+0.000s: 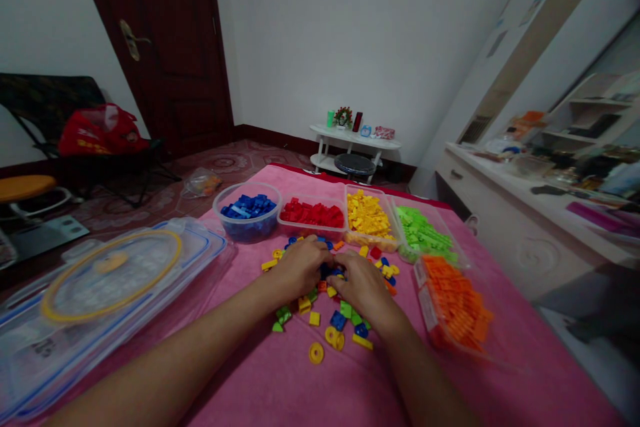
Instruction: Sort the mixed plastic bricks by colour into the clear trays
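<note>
Over a mixed heap of toy building bricks [338, 321] in the middle of the pink cloth, my left hand [306, 265] and my right hand [361, 281] meet almost fingertip to fingertip. The fingers of both are curled inward; a bit of red shows between them, but what they pinch is too small and covered to name. Blue, yellow, green and orange pieces lie around and beneath the hands. Several round yellow pieces [316, 353] lie nearer to me. Beyond stand tubs of blue bricks [249, 207], red bricks [313, 213], yellow bricks [369, 215] and green bricks [424, 233].
An open box of orange bricks [457, 300] is at the right of the cloth. Clear plastic lids [115, 280] with blue edges are stacked at the left. A white dresser [520, 227] flanks the right side; a low white table [355, 137] stands against the wall.
</note>
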`<action>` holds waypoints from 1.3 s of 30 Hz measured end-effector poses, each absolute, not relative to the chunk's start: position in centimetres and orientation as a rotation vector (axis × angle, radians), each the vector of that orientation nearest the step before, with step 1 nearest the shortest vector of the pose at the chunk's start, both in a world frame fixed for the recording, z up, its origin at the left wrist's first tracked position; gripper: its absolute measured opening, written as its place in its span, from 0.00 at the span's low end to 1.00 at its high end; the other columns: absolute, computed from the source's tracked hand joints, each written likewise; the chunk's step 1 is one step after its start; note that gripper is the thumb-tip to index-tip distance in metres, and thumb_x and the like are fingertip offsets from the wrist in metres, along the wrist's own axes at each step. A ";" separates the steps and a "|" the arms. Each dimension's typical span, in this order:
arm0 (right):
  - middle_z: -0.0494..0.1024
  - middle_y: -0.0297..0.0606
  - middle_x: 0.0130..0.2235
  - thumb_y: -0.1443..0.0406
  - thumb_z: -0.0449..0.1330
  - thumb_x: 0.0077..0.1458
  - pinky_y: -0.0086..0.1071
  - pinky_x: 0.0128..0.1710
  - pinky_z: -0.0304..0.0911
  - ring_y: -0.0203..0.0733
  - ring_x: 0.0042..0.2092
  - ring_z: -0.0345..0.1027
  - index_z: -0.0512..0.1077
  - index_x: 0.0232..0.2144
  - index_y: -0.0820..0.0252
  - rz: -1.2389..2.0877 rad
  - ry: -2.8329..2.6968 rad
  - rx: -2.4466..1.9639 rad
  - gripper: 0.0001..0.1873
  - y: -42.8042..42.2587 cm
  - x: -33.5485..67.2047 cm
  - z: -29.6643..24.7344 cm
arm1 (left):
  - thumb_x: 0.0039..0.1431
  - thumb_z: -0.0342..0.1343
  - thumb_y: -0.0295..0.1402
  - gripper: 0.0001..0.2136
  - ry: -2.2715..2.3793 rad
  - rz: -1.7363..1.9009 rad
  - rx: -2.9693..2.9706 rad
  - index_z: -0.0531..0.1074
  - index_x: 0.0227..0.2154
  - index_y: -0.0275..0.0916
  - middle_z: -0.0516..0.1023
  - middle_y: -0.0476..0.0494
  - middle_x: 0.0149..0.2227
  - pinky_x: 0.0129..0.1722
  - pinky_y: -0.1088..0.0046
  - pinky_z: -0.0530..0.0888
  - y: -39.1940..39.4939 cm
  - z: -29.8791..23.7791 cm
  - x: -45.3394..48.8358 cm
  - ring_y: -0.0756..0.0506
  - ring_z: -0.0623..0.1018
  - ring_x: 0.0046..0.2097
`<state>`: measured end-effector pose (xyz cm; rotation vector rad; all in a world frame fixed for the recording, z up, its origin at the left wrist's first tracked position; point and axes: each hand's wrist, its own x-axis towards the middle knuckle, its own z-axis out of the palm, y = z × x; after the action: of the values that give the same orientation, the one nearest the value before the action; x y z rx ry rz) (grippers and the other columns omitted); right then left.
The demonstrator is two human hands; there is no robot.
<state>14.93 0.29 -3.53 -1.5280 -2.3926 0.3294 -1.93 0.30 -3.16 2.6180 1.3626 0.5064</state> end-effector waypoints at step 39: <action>0.75 0.36 0.38 0.68 0.56 0.50 0.28 0.33 0.54 0.37 0.35 0.68 0.73 0.39 0.56 0.302 -2.406 -1.425 0.13 -1.1 13.7 -1.1 | 0.62 0.44 0.34 0.12 0.835 1.026 0.659 0.69 0.35 0.32 0.74 0.42 0.29 0.17 0.84 0.65 1.6 -0.9 -3.1 0.54 0.72 0.23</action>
<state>13.73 -1.05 -1.14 -1.4255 -2.4065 0.3023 -3.11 1.57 -0.91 0.6586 0.8346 1.0259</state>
